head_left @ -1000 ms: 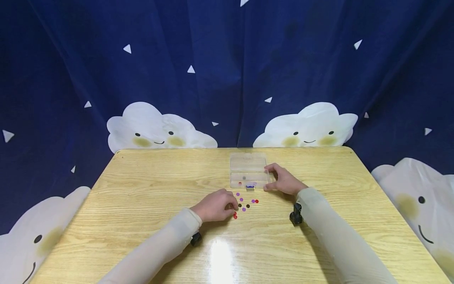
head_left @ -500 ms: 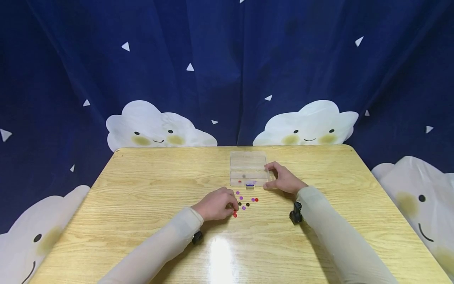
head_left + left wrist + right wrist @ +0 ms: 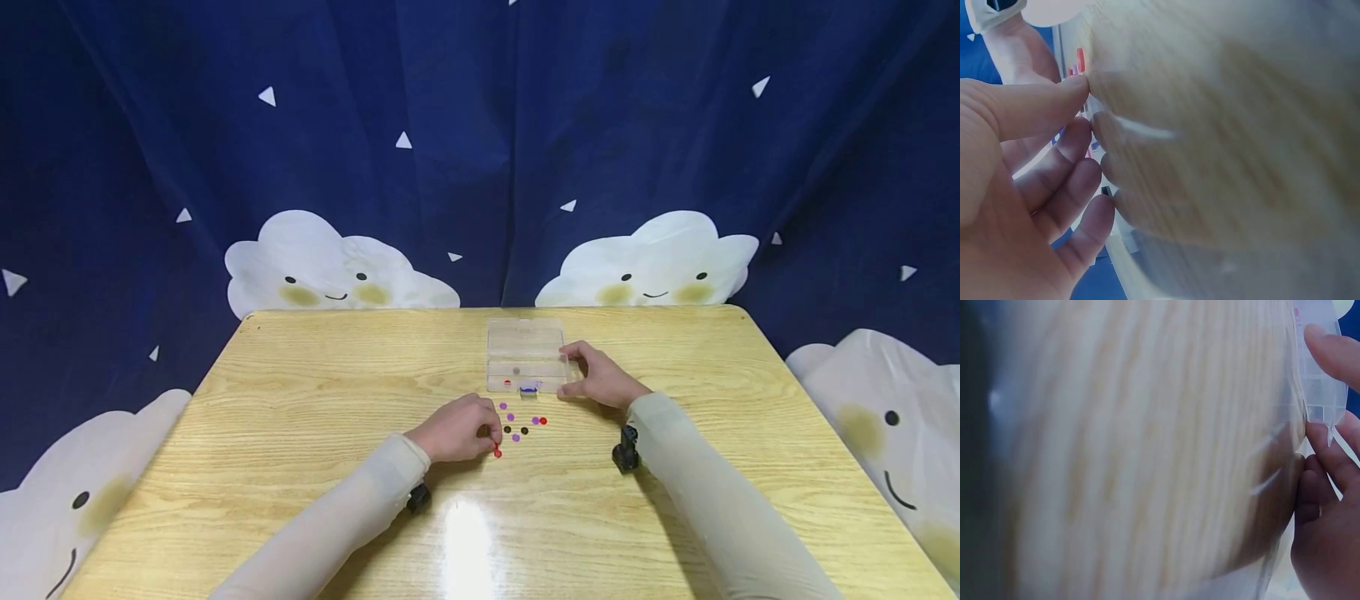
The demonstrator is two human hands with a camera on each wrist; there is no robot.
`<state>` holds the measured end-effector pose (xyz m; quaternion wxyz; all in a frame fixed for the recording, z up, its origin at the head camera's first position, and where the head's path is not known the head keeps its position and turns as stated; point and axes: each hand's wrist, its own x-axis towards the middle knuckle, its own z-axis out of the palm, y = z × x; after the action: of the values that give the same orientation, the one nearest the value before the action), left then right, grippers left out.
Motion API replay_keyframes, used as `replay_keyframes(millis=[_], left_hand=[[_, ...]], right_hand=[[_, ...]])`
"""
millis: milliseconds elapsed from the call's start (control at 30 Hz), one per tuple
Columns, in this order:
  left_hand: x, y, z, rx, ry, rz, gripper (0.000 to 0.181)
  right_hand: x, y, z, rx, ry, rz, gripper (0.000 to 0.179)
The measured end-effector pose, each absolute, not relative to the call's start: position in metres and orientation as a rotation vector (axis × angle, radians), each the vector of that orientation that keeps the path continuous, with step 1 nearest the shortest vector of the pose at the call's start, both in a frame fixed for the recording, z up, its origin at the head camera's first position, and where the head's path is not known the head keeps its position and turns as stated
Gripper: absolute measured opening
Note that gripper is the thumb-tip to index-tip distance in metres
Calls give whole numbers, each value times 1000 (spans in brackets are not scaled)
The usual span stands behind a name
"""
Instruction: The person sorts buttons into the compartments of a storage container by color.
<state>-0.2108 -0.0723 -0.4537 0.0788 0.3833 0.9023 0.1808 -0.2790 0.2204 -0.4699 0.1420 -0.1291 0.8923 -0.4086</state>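
Observation:
In the head view my left hand [image 3: 459, 429] is low over the table, thumb and fingers curled and fingertips right at a small red disc. A second red disc [image 3: 497, 454] lies just in front of it. In the left wrist view a red disc [image 3: 1080, 59] shows beside the thumb; I cannot tell whether the fingers pinch the other one. My right hand [image 3: 602, 381] grips the right side of a clear plastic box [image 3: 525, 337], whose lid is raised at the back. The right wrist view shows thumb and fingers at the box's corner, beside its clear compartments [image 3: 1322, 394].
Right of the left hand lie scattered purple discs [image 3: 511, 417], black discs [image 3: 524, 431] and one more red disc [image 3: 543, 421]. A few small pieces sit inside the box, which has a blue-marked front clasp [image 3: 528, 391]. A dark blue curtain [image 3: 465, 125] hangs behind the wooden table [image 3: 337, 367].
The left fingertips have shifted slightly left and closer to the near red discs, and the farther red disc is now more covered by them. The right hand and the box stay in place.

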Motion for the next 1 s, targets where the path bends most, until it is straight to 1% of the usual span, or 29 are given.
replay_keyframes(millis=[667,1000], left_hand=[[-212,-75,-454,1145,2702,570,8],[-213,-80,-448,1091,2700,639,4]], right_hand=[[-279,221,-470,-370,2572,-1182,73],[-280,222,-471,-374,2572,-1184,74]])
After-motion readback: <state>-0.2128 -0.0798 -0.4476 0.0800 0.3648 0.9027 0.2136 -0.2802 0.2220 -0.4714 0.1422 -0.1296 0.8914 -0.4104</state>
